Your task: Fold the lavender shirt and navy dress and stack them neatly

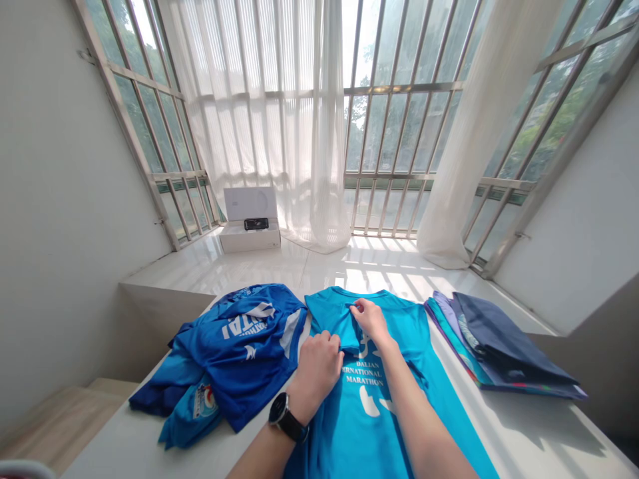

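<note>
A turquoise T-shirt (pixel 344 419) with white marathon lettering lies spread on the white table in front of me, its collar toward the window. My left hand (pixel 321 366), with a black watch on the wrist, is closed on the shirt's left part near the sleeve. Higher up, my right hand (pixel 370 318) pinches the fabric below the collar. The cloth between both hands is bunched into a fold. Part of the lettering is covered by the fold and my right forearm.
To the left lies a loose heap of blue shirts (pixel 244 359). A stack of folded clothes (pixel 504 339) sits at the right. Behind, on the window ledge, stands an open white box (pixel 249 238) with a black device (pixel 256 224). White curtains (pixel 319 133) hang before the barred window.
</note>
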A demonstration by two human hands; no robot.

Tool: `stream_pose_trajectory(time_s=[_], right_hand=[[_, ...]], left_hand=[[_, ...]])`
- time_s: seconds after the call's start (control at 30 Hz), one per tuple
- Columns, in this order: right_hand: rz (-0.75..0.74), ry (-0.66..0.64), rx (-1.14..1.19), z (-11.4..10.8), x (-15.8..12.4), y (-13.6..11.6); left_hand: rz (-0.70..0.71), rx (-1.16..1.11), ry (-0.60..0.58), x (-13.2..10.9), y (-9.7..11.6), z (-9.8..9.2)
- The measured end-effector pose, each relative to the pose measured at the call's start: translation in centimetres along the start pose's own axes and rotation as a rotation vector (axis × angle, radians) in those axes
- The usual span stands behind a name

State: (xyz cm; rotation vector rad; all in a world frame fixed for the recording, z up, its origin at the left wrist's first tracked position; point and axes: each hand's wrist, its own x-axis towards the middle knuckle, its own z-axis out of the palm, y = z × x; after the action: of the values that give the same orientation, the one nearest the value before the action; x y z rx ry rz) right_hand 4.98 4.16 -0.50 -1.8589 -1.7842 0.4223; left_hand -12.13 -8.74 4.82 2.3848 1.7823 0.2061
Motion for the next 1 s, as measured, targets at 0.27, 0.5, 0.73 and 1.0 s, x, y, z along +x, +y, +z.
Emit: stream_pose_trajectory(time_s=[0.27,0.5,0.73,1.0], right_hand=[[0.003,0.004,0.006,0.1,-0.1,0.0],[0.0,0.009,0.009,0.1,-0.2,0.0],[0.0,0.016,0.018,0.1,-0.1,0.1],[-0.015,0.014,0.032,0.0,0.2,0.0]], left_hand=[[0.039,0.066,-0.032,0.2,0.2,1.3],[0.049,0.079,0.024,0.4,0.0,2.0],[0.046,0.067,0.059,0.6,-0.3,2.1],[0.08,0.055,0.086,0.7,-0.1,2.0]])
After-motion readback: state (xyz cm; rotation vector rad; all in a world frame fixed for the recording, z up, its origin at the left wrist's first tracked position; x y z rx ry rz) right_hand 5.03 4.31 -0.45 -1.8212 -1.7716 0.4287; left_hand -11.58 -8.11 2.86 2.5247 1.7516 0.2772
